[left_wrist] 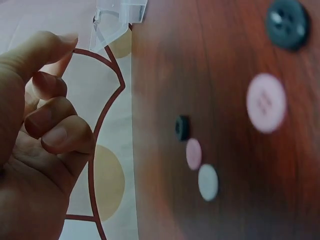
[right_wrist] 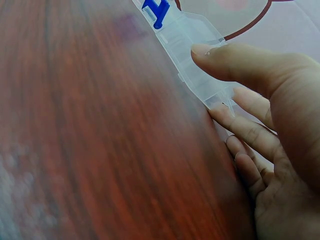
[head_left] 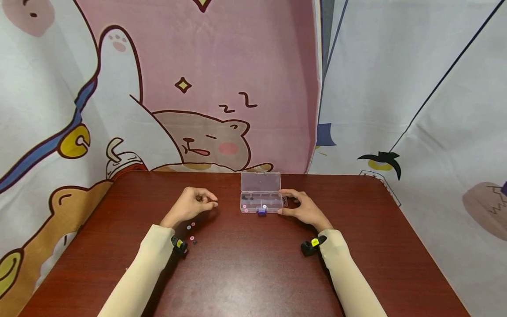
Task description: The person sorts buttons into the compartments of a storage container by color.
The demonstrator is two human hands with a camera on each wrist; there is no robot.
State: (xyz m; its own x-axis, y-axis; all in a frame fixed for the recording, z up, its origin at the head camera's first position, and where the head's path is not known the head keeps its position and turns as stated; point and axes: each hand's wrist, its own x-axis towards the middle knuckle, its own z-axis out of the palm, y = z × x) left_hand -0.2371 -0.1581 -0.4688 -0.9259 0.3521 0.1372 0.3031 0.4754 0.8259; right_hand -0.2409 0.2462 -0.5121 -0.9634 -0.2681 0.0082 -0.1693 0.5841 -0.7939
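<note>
My left hand (head_left: pixel 189 205) is over the table to the left of a clear plastic box, thumb and index finger pinched together. A small dark button (head_left: pixel 216 201) shows at those fingertips in the head view; in the left wrist view the thumb hides it. The divided box (head_left: pixel 253 203) stands with its lid (head_left: pixel 260 182) raised at the back and a blue latch (head_left: pixel 262 211) in front. Pink, white and dark buttons lie in its compartments. From the right, my right hand (head_left: pixel 304 208) grips the box's end, thumb at the front corner and fingers at the back.
Several loose buttons lie on the brown table (head_left: pixel 245 268) beside my left wrist, among them a pink button (left_wrist: pixel 266 102), a white button (left_wrist: pixel 208 182) and a dark button (left_wrist: pixel 287 24). A printed cloth (head_left: pixel 206 57) hangs behind the table's far edge.
</note>
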